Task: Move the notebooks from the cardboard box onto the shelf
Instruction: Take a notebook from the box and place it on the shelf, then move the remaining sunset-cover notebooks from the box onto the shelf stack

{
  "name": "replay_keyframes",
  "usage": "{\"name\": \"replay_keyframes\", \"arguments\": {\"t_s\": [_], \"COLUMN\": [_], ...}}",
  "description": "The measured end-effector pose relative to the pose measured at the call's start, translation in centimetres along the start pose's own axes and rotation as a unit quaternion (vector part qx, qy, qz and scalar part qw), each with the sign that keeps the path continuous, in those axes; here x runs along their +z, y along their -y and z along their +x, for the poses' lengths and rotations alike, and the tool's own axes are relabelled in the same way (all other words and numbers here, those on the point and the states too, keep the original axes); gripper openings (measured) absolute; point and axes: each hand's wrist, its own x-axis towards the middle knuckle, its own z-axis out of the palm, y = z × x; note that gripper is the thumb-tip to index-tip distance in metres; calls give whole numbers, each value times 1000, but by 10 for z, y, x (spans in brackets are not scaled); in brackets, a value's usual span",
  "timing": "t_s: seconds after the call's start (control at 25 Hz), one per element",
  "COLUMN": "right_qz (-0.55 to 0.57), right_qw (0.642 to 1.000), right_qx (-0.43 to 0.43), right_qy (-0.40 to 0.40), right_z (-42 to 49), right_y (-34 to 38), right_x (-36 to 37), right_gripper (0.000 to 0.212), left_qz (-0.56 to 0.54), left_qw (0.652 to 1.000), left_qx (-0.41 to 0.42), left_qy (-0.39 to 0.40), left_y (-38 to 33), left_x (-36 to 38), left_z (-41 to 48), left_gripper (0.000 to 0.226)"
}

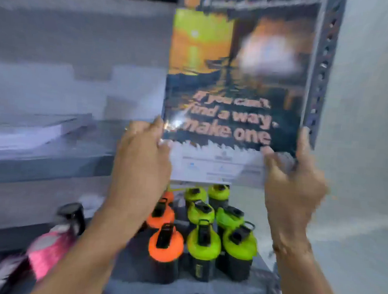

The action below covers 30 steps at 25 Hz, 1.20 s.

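A notebook with a sunset cover and the words "If you can't find a way, make one" is held upright in front of the grey metal shelf. My left hand grips its lower left corner. My right hand grips its lower right corner. A white-edged stack of notebooks lies flat on the shelf board to the left. The cardboard box is out of view. The whole frame is motion-blurred.
A perforated shelf upright stands just right of the notebook, with a pale wall beyond. On the lower board stand several bottles with green lids and orange lids, plus a pink bottle at lower left.
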Motion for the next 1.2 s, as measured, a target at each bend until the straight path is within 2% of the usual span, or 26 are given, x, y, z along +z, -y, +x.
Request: {"name": "replay_keyframes", "arguments": {"t_s": [0.12, 0.24, 0.36, 0.44, 0.48, 0.52, 0.56, 0.6, 0.64, 0.68, 0.72, 0.76, 0.8, 0.84, 0.88, 0.92, 0.96, 1.0, 1.04, 1.08, 1.12, 1.16, 1.2], "right_qz": [-51, -152, -285, -317, -315, -293, -241, -167, -88, -48, -52, -92, -152, -215, -269, -308, -348, -395, -434, -441, -424, -401, -383], "right_qw": [985, 946, 874, 859, 868, 890, 926, 961, 978, 978, 976, 977, 978, 966, 935, 886, 818, 734, 652, 591, 550, 527, 513], "right_qx": [-35, -14, -32, -48, -60, -80, -109, -143, -180, -197, -179, -134, -45, 76, 211, 340, 456, 552, 622, 676, 719, 748, 766], "right_qy": [163, 287, 392, 399, 380, 339, 270, 170, 53, -45, -110, -140, -136, -119, -97, -75, -44, -25, -14, -11, -24, -39, -56], "right_z": [43, 77, 85, 85, 83, 79, 72, 58, 39, 19, -3, -24, -48, -74, -106, -137, -167, -201, -233, -257, -277, -288, -300], "right_y": [30, 39, 34, 32, 32, 28, 17, 4, -12, -37, -72, -115, -166, -220, -273, -317, -351, -379, -396, -404, -409, -410, -416], "right_x": [61, 107, 119, 113, 107, 94, 78, 56, 27, -4, -34, -63, -94, -127, -161, -195, -221, -256, -285, -305, -321, -328, -335], "right_gripper": [28, 13, 16, 20, 21, 22, 24, 26, 26, 23, 21, 21, 23, 27, 32, 35, 37, 42, 48, 54, 60, 65, 66], "left_qz": [101, 160, 241, 311, 346, 365, 362, 334, 285, 224, 165, 103, 29, -37, -73, -81, -40, -3, 28, 68, 97, 121, 134], "left_qw": [987, 958, 915, 895, 888, 892, 911, 935, 955, 962, 959, 947, 928, 899, 841, 772, 702, 620, 555, 497, 459, 445, 448], "left_qx": [-95, -140, -125, -116, -114, -98, -60, 1, 73, 155, 231, 298, 329, 323, 319, 306, 296, 298, 295, 292, 288, 275, 256], "left_qy": [78, 191, 300, 299, 281, 246, 188, 115, 42, -5, -1, 58, 169, 293, 430, 551, 646, 726, 778, 814, 835, 844, 846], "left_y": [28, 42, 54, 50, 44, 36, 22, 7, -12, -31, -54, -74, -96, -113, -131, -145, -147, -151, -150, -141, -130, -117, -106], "left_x": [-9, 8, 24, 27, 27, 28, 31, 38, 49, 67, 89, 117, 145, 177, 208, 235, 265, 295, 319, 336, 351, 360, 367], "left_z": [58, 97, 109, 107, 103, 99, 93, 82, 62, 31, -7, -50, -93, -138, -191, -241, -282, -332, -380, -420, -457, -486, -511], "left_gripper": [19, 16, 20, 20, 23, 28, 30, 30, 28, 25, 25, 27, 31, 37, 41, 43, 39, 33, 30, 32, 35, 40, 44]}}
